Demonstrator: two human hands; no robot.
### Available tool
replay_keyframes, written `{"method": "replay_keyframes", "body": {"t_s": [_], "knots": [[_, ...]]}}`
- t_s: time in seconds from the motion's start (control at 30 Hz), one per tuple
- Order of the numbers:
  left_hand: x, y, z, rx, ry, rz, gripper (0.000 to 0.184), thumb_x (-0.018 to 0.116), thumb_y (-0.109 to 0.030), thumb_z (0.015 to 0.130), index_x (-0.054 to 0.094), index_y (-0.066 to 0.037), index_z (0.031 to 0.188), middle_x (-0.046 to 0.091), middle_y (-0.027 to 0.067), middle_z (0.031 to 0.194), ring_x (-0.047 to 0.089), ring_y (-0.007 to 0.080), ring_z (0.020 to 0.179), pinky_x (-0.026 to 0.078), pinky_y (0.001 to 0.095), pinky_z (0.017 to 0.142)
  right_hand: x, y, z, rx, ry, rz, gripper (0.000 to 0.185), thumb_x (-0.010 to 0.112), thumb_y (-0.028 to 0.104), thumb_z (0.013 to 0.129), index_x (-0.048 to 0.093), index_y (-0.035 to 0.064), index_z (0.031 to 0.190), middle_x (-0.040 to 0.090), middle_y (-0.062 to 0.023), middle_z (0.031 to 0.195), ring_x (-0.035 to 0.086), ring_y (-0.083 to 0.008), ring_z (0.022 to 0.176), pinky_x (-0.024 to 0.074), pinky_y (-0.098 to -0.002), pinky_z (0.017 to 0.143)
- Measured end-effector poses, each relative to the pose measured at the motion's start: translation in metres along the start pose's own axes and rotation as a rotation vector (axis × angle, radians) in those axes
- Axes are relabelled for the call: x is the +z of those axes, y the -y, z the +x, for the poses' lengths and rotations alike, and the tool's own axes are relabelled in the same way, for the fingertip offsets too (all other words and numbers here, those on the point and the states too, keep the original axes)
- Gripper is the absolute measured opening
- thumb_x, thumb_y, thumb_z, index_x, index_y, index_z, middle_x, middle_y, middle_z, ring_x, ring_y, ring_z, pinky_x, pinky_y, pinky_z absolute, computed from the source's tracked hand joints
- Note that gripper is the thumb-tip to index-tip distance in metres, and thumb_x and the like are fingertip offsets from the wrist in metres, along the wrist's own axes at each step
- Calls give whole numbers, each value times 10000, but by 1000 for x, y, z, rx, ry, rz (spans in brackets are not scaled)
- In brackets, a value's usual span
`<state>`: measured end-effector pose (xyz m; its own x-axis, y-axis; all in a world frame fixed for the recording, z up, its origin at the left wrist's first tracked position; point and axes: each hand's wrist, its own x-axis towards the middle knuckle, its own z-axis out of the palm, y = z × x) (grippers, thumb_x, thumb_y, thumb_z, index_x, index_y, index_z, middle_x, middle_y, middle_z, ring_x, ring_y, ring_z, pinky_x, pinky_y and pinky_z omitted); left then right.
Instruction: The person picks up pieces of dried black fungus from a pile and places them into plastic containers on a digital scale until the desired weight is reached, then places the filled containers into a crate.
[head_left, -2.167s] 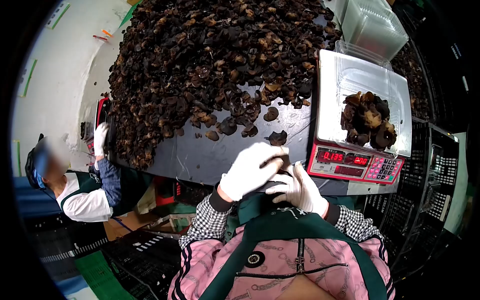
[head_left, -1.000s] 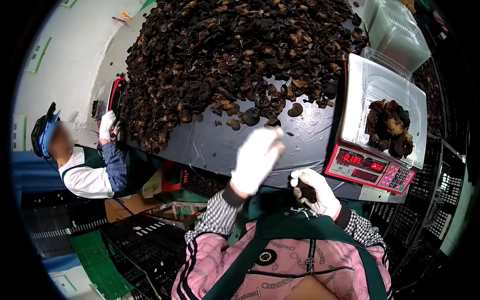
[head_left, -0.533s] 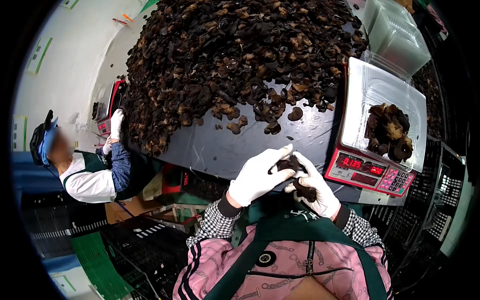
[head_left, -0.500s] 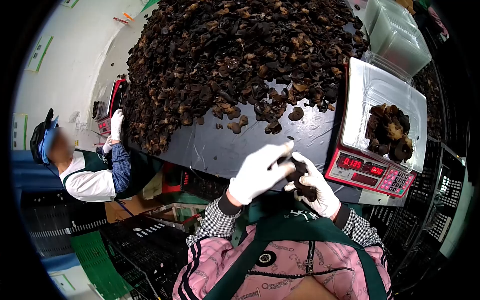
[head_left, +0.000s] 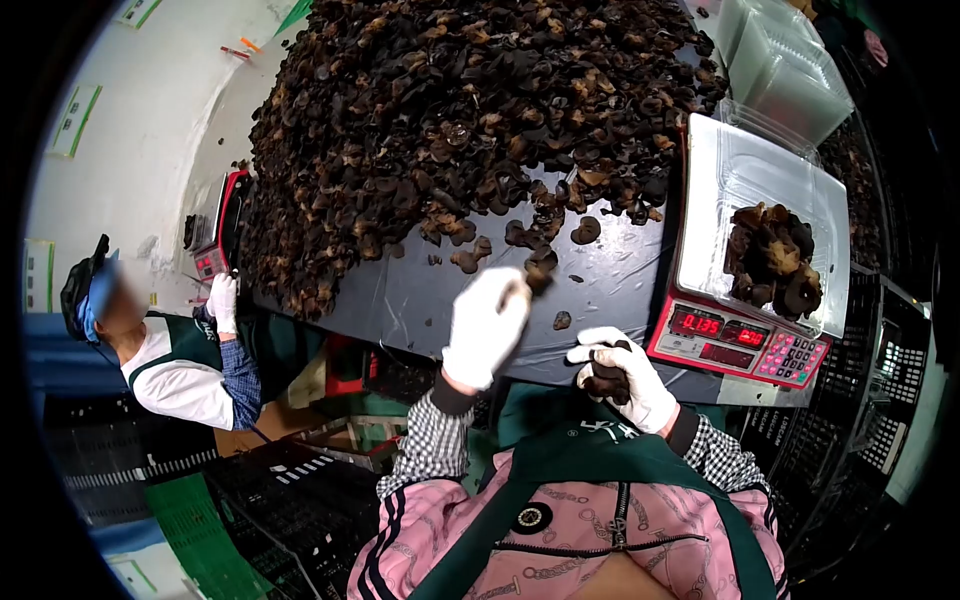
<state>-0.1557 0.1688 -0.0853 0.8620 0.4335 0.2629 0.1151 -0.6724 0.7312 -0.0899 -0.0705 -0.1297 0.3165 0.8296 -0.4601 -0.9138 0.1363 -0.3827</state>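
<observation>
My left hand (head_left: 487,330), in a white glove, has its fingers closed on a dark wood ear mushroom (head_left: 541,268) at the near edge of the heap. In my gloved right hand (head_left: 640,385), by the table's front edge, several dark wood ear pieces (head_left: 607,378) are held against the palm. A small wood ear scrap (head_left: 562,320) lies on the table between both hands. To the right, a red-framed scale (head_left: 740,335) carries a clear plastic tray (head_left: 825,250) with a clump of wood ears (head_left: 775,258) in it.
A large heap of wood ears (head_left: 450,120) covers most of the dark table (head_left: 400,290). Stacked clear containers (head_left: 795,80) stand behind the scale. Another person (head_left: 185,350) works at the left beside a second scale (head_left: 212,255). Black crates (head_left: 890,390) stand at the right.
My left hand has moved away from my right, up and left to the heap's edge, and grips a mushroom there. My right hand keeps its pieces. The other person's hand has lowered.
</observation>
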Motion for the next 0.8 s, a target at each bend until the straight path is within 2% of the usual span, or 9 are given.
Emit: {"method": "replay_keyframes", "body": {"t_s": [0.07, 0.1, 0.13, 0.2, 0.33, 0.5, 0.53, 0.63, 0.8], "knots": [[5, -18, -24, 90, 185, -15, 163, 717, -114, 897, 692, -30, 1035, 701, 141, 938, 696, 287, 781, 555, 354, 716, 15, 5, -1, 6, -27, 23, 476, 579, 77, 919, 519, 86, 1391, 641, -149, 1303, 714, -271, 967, 563, -355, 668], [-1, -35, -25, -37, 328, -93, 155, 731, -109, 889, 705, -37, 1024, 709, 131, 938, 704, 273, 805, 560, 349, 734, 13, -1, 6, -48, 67, 45, 702, 581, 61, 886, 365, 108, 1552, 599, -154, 1375, 718, -278, 1021, 569, -341, 649], [-6, -49, -24, -164, 471, -173, 146, 745, -104, 881, 718, -43, 1012, 717, 121, 939, 713, 258, 828, 564, 344, 752, 10, -2, 6, -28, 63, 59, 695, 587, 65, 883, 375, 107, 1544, 600, -147, 1371, 718, -276, 1026, 565, -331, 639], [7, -16, -16, 90, 224, -86, 199, 811, -159, 851, 726, -45, 991, 719, 121, 958, 700, 246, 810, 564, 344, 748, 8, 0, 4, 4, 54, 88, 681, 599, 72, 878, 393, 104, 1527, 601, -135, 1363, 718, -274, 1035, 558, -310, 620], [39, 15, 17, 12, -130, 138, 333, 805, -144, 852, 703, -44, 1153, 721, 118, 996, 677, 240, 798, 560, 332, 770, 7, -1, 1, -2, 45, 85, 669, 615, 48, 870, 407, 102, 1504, 588, -122, 1348, 715, -283, 1038, 549, -293, 596], [49, 28, 6, -213, -22, -114, 303, 729, -36, 890, 701, -19, 1191, 731, 19, 1009, 577, 58, 746, 508, 224, 726, 11, -2, 0, -100, 52, 72, 695, 614, 24, 869, 388, 101, 1522, 555, -151, 1395, 711, -300, 1041, 574, -325, 716], [46, 23, 2, -205, -23, -210, 282, 743, -60, 874, 710, -40, 1153, 718, 61, 962, 576, 98, 679, 519, 253, 679, 14, 0, -1, -105, 48, 77, 703, 613, 21, 869, 382, 100, 1528, 549, -157, 1405, 711, -304, 1041, 577, -333, 742], [16, -15, -13, -296, 199, -315, 277, 722, -29, 902, 723, -21, 1179, 713, 7, 966, 551, 18, 762, 485, 202, 697, 18, 1, -1, -57, 63, 90, 719, 607, 12, 877, 364, 102, 1547, 537, -165, 1430, 706, -290, 1058, 572, -333, 796], [6, -37, -22, -78, 539, -182, 276, 779, -150, 871, 744, -67, 1133, 686, 63, 913, 654, 167, 745, 538, 290, 709, 16, 0, 4, -26, 33, 55, 471, 629, 96, 953, 472, 72, 1397, 599, -123, 1238, 702, -214, 936, 557, -301, 699]]}}
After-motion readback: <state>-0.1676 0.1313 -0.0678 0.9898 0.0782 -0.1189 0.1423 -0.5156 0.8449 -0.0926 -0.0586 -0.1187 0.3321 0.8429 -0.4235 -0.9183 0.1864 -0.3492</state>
